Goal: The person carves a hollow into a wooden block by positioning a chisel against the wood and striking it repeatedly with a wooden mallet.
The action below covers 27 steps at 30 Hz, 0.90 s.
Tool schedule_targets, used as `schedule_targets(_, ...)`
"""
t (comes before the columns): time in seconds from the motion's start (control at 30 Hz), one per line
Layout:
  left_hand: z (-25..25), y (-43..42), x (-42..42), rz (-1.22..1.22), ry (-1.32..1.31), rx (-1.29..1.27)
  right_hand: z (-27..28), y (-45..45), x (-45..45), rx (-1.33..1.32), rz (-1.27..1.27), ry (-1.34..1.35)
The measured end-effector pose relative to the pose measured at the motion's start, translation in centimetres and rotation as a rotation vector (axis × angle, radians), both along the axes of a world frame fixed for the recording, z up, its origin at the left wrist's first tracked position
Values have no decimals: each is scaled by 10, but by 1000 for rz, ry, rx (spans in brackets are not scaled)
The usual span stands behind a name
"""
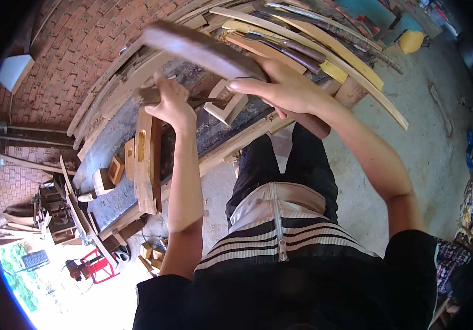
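My left hand (171, 104) is closed around the wooden handle of a chisel (198, 101). The chisel's dark blade points right, toward a light wooden block (228, 113) on the bench; I cannot tell whether its tip touches the wood. In my right hand (287, 87) is a long dark wooden club (203, 52), raised above the bench and blurred at its far end. Below my left hand lies a timber piece (145, 159) with a slot cut in it.
The dark workbench (112, 201) runs diagonally before me. Long wood strips (352, 63) and dark-handled tools (297, 55) lie along its far side. Small wooden blocks (116, 169) sit at left. A brick wall (93, 38) stands behind; a red-framed machine (96, 267) is at lower left.
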<state>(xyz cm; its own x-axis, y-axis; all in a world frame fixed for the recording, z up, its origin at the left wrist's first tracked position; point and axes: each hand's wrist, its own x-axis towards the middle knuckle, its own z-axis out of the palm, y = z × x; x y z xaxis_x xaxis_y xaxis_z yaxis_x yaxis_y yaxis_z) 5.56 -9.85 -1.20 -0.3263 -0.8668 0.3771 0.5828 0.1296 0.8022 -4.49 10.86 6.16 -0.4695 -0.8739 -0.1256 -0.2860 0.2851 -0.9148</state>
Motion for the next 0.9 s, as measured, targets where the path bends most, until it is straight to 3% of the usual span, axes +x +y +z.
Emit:
schedule_targets(0.17,-22,-24,20,110,166,205,-99,6,-8,150,-113,-97)
schedule_targets(0.3,-28,-30,28,114,141,264,-132,7,-1,241,-107,-194)
schedule_targets(0.43,-13,-31,20,115,127,261,-128,6,5,299,-140,-88)
schedule_targets(0.5,-2,-29,18,59,122,134,-130,9,2,357,-147,-48)
schedule_targets(0.57,6,-25,11,49,117,91,-136,8,3,224,-157,-207)
schedule_targets(0.9,1,-1,-8,114,36,15,-137,9,6,237,-179,-216)
